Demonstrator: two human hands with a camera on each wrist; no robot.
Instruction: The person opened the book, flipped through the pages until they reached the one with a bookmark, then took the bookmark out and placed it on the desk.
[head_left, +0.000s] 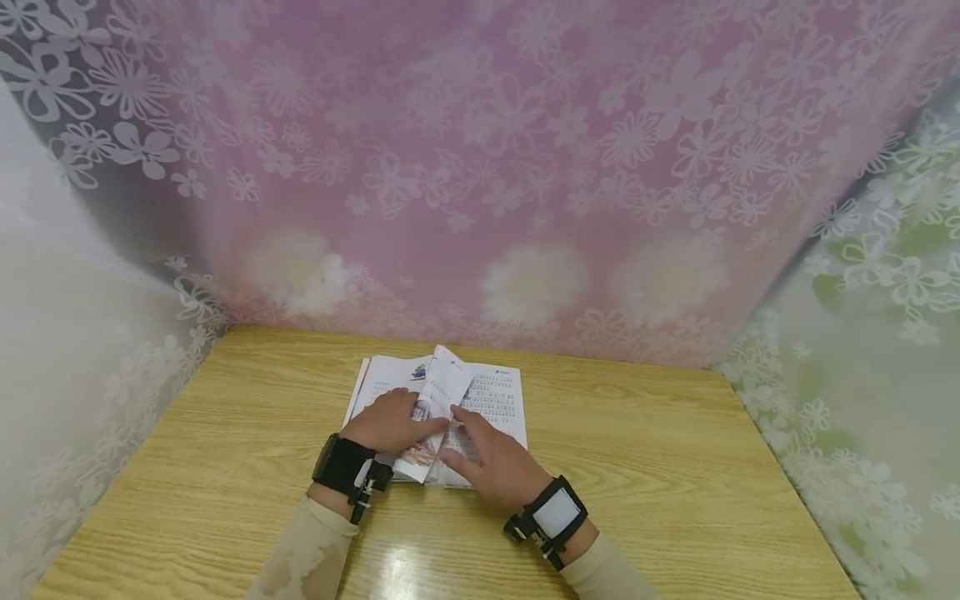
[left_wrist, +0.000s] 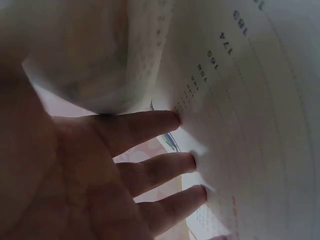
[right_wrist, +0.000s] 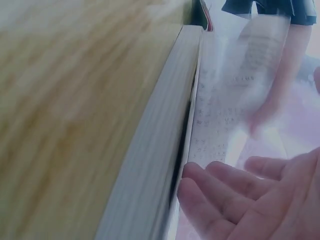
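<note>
An open book lies on the table, printed with text and small coloured pictures. One leaf stands raised and curved near the middle. My left hand is over the left page, its thumb stretched across the raised leaf. In the left wrist view its straight, spread fingertips touch a page with a column of numbers; the thumb cannot be made out. Over the right page is my right hand, fingers loosely extended and holding nothing. The right wrist view shows those fingers beside the book's thick page edge.
The wood-grain table extends on both sides of the book. A pink flowered curtain hangs behind the table's far edge, with pale flowered cloth on the right. Both wrists wear black straps with small cameras.
</note>
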